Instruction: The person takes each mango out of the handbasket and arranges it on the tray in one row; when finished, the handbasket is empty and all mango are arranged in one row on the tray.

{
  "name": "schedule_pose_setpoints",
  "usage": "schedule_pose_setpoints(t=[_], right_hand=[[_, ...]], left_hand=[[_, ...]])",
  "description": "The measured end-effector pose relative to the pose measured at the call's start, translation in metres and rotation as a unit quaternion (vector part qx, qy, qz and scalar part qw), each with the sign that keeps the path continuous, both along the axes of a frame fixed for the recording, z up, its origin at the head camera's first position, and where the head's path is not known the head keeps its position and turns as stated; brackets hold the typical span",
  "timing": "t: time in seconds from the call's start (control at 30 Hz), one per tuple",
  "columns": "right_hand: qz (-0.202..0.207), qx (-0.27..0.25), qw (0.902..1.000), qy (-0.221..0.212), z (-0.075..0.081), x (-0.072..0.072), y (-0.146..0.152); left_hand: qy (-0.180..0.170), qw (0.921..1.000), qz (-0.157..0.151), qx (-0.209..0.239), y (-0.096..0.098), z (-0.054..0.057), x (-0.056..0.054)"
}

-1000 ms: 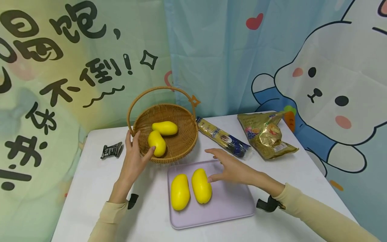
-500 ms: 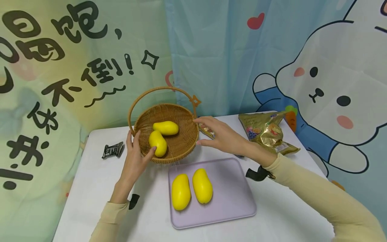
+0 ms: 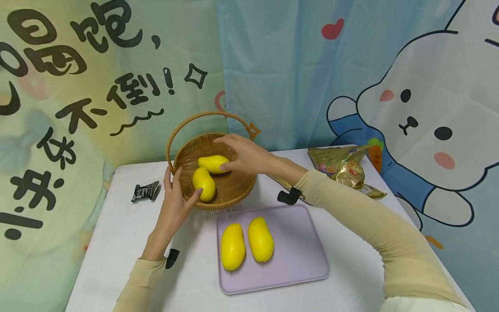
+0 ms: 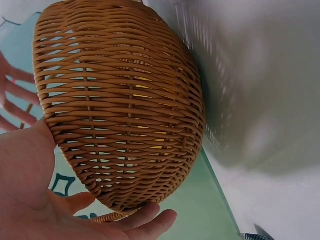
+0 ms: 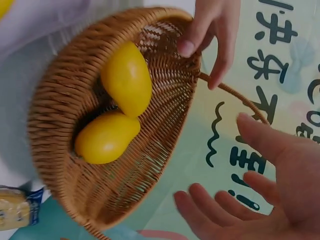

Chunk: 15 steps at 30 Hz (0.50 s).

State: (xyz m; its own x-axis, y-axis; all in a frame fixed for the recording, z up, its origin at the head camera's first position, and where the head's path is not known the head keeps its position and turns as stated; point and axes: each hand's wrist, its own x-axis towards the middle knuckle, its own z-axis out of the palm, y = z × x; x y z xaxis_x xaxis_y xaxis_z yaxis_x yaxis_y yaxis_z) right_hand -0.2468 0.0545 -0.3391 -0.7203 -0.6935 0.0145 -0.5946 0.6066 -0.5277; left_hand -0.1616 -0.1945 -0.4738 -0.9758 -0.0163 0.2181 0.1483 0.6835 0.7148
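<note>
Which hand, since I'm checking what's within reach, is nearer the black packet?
Left. The left hand grips the basket just right of the black packet; the right hand is farther right, by the basket's right side.

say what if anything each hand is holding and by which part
The left hand holds the wicker basket by its left rim; the right hand holds nothing.

Fruits [image 3: 204, 184] yellow; basket [image 3: 238, 186] brown, woven; tray [image 3: 296, 247] pale lilac; table [image 3: 117, 234] white; sleeves [image 3: 348, 203] cream; backdrop [image 3: 273, 56] green-blue, lettering [image 3: 21, 220] black.
</note>
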Motion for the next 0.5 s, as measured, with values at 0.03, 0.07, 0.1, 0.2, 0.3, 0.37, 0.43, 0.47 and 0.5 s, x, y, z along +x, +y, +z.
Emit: schedule_pose_setpoints(t=[0.03, 0.07, 0.1, 0.2, 0.3, 0.37, 0.43, 0.47, 0.5], right_hand=[[0.004, 0.012, 0.9999, -0.002, 0.000, -0.004, -0.006], [0.008, 0.026, 0.9996, -0.003, 0.000, -0.008, -0.013], [0.014, 0.039, 0.9991, -0.004, -0.001, -0.012, -0.019], [0.032, 0.070, 0.9969, -0.016, -0.005, -0.021, -0.037], [0.044, 0.089, 0.9945, -0.036, -0.011, -0.027, -0.051], [0.046, 0.104, 0.9923, -0.050, -0.017, -0.031, -0.059], [0.047, 0.121, 0.9894, -0.064, -0.023, -0.034, -0.066], [0.046, 0.130, 0.9878, -0.072, -0.027, -0.035, -0.070], [0.046, 0.140, 0.9860, -0.077, -0.030, -0.036, -0.073]], left_hand=[[0.000, 1.0000, -0.001, 0.000, 0.000, 0.000, 0.000], [-0.001, 1.0000, -0.001, 0.001, -0.001, 0.000, 0.000], [0.000, 1.0000, -0.002, 0.002, -0.001, 0.000, 0.000], [0.001, 1.0000, -0.001, 0.003, -0.002, 0.000, -0.001], [0.005, 1.0000, -0.001, 0.003, -0.002, -0.001, -0.001], [0.006, 1.0000, -0.002, 0.002, -0.001, -0.002, -0.002], [0.006, 1.0000, -0.002, 0.001, -0.001, -0.003, -0.002], [0.006, 1.0000, -0.003, -0.002, -0.001, -0.003, -0.002], [0.005, 1.0000, -0.003, -0.003, -0.002, -0.003, -0.002]])
